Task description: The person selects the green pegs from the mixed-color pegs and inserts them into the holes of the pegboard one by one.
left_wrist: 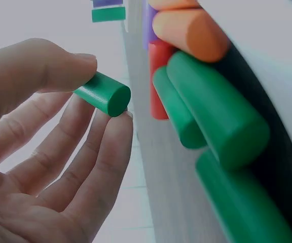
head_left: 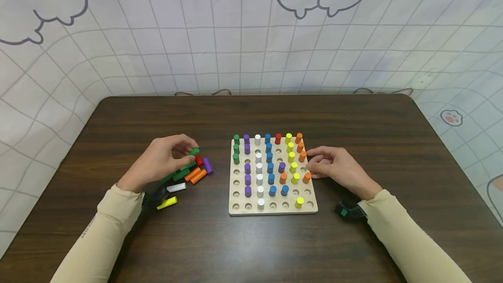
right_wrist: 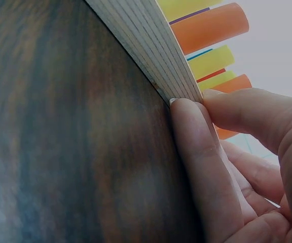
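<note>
My left hand (head_left: 159,160) pinches a short green peg (left_wrist: 108,94) between thumb and fingers, above a loose pile on the left. That pile has several green pegs (head_left: 181,175), a red peg (head_left: 198,160), a purple peg (head_left: 208,166), two orange pegs (head_left: 198,176), a white peg (head_left: 176,187) and a yellow peg (head_left: 167,202). A square wooden pegboard (head_left: 254,212) stands at the middle, bearing columns of coloured pegs among bare holes. At its right edge, my right hand (head_left: 338,167) holds the board, thumb at the top edge and index finger against the side.
Everything lies on a dark wooden table (head_left: 251,248). A pale gridded cloth (head_left: 251,38) hangs behind it and at both sides. Each wrist wears a black strap, and the right one (head_left: 349,211) lies close to the tabletop.
</note>
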Motion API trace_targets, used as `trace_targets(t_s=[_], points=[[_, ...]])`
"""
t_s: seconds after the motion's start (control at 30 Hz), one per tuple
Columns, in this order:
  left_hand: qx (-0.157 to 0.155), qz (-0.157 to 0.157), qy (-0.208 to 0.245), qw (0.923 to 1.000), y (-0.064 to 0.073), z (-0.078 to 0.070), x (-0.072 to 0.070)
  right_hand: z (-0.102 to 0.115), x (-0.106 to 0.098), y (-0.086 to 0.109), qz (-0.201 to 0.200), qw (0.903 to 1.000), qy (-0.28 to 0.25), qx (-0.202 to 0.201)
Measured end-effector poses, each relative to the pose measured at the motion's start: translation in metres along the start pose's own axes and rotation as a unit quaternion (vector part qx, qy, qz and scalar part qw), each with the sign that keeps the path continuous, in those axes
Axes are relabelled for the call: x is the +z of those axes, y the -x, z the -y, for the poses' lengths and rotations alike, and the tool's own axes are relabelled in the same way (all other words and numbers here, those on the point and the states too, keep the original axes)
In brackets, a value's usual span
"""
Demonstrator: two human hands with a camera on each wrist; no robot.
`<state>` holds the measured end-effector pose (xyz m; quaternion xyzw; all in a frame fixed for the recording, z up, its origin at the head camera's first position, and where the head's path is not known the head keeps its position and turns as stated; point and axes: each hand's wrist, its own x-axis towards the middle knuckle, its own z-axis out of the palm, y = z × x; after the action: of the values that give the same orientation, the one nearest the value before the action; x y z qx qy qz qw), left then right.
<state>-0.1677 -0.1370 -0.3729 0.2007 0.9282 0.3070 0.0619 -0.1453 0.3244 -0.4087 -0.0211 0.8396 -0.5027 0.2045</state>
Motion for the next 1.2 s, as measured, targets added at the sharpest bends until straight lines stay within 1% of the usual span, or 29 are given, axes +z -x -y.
trace_targets(t_s=[0.2,0.43,0.67,0.93,1.2], points=[[0.004,0.004,0.011,0.9999,-0.002,-0.007,0.004,-0.004,0.000,-0.001,-0.004,1.0000,-0.001,0.006],[0.026,-0.004,0.018,0.9995,-0.005,-0.013,0.004,-0.002,0.000,-0.001,-0.009,0.9998,0.011,0.013],[0.033,-0.003,0.021,0.9992,-0.010,-0.024,0.004,-0.001,0.002,-0.001,-0.008,0.9999,0.004,0.007],[0.040,-0.001,0.037,0.9985,-0.015,-0.036,0.005,0.000,0.001,0.001,-0.007,1.0000,0.000,0.000],[0.064,-0.014,0.039,0.9971,-0.018,-0.047,0.008,0.000,0.001,0.000,-0.007,1.0000,0.003,0.000]])
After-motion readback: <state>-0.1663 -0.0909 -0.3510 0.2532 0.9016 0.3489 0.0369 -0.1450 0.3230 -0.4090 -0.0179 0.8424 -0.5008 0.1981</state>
